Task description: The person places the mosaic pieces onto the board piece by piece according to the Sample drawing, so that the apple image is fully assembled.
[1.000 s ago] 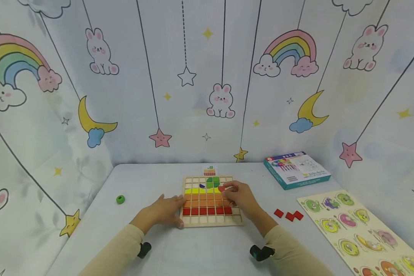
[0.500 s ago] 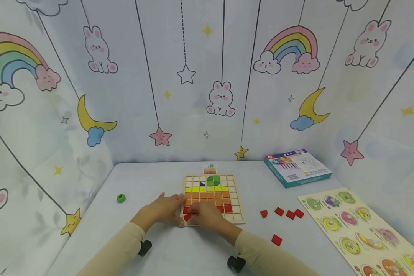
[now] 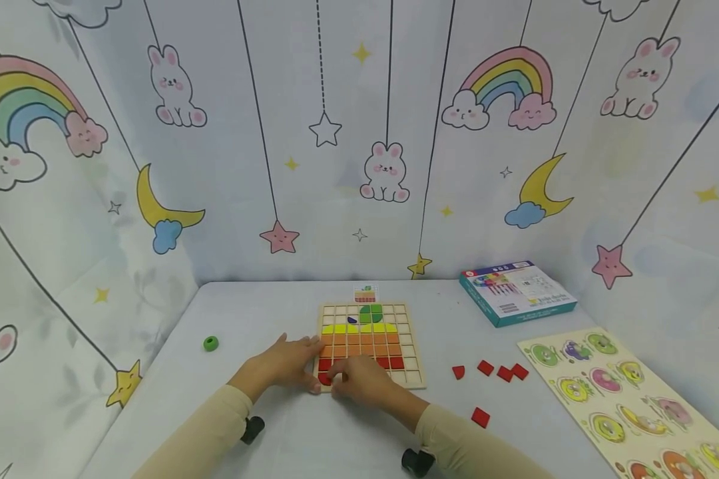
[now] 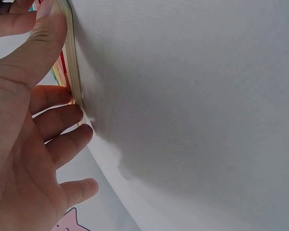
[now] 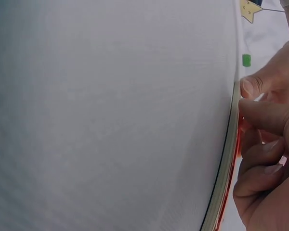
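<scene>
A wooden grid board point(image 3: 416, 372) lies on the table, with tiles forming green, yellow, orange and red areas and a small dark blue piece. My left hand point(image 3: 284, 362) steadies its left side, fingers spread fairly straight, thumb near the front corner; the left wrist view shows that thumb point(image 4: 50, 29) against the board's edge. At the front left cell, my right hand point(image 3: 362, 380) has its fingertips on a red tile point(image 3: 324, 378) with a rounded edge. Seen from the right wrist, the right thumb point(image 5: 260, 113) reaches the board's edge and the other fingers are curled.
Several loose red tiles point(image 3: 504, 373) lie right of the board, one quarter-round piece point(image 3: 458, 372) among them. A picture card point(image 3: 366, 293) stands behind the board. A green bead point(image 3: 211, 343) is left, a box point(image 3: 518, 293) back right, a fruit puzzle board point(image 3: 605, 379) at right.
My right hand has brought a red piece from the board's upper right to its front left corner, where the piece now sits flatter in the cell. The left hand has stayed put.
</scene>
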The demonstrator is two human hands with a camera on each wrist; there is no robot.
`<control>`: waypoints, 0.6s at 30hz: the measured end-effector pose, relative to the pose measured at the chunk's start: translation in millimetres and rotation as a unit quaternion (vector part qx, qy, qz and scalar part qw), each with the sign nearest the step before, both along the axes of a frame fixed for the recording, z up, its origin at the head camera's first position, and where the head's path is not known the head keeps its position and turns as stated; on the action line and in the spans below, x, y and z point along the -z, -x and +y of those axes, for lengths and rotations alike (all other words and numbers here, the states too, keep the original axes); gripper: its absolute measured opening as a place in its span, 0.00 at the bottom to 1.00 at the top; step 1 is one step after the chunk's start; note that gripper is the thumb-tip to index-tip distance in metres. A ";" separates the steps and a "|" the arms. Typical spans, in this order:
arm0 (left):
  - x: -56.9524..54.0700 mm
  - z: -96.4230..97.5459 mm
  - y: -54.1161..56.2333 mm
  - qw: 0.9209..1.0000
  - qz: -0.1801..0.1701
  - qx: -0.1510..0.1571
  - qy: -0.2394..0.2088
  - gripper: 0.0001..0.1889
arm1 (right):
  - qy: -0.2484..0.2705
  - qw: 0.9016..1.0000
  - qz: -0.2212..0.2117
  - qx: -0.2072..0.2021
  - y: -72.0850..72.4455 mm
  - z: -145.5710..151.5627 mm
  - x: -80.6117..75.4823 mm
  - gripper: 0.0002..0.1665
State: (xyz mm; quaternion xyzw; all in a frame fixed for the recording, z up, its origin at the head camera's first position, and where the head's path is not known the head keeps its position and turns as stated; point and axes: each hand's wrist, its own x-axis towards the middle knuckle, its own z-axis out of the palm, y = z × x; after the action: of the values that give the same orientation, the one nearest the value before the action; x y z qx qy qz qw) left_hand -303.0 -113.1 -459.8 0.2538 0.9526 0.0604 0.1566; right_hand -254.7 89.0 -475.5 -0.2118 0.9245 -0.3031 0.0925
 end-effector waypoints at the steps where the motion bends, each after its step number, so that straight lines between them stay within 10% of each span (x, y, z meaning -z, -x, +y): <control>1: 0.1 0.0 0.0 1.000 0.001 0.001 0.000 0.50 | 0.001 1.000 0.000 -0.001 -0.4 0.0 -0.4 0.12; 11: -0.8 1.6 -0.9 1.000 -0.004 0.000 -0.005 0.49 | 0.083 0.994 -0.053 0.046 -9.3 48.3 -19.3 0.18; 18: -2.8 0.1 -3.4 1.000 -0.013 -0.015 -0.007 0.50 | 0.179 0.960 -0.111 0.186 -19.0 133.2 -23.7 0.19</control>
State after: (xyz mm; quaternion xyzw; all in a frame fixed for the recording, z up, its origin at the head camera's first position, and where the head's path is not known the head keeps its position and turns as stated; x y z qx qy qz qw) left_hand -299.6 -113.0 -457.0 0.2401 0.9536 0.0727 0.1663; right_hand -235.7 222.2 -451.8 -0.0140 0.8621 -0.4972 0.0971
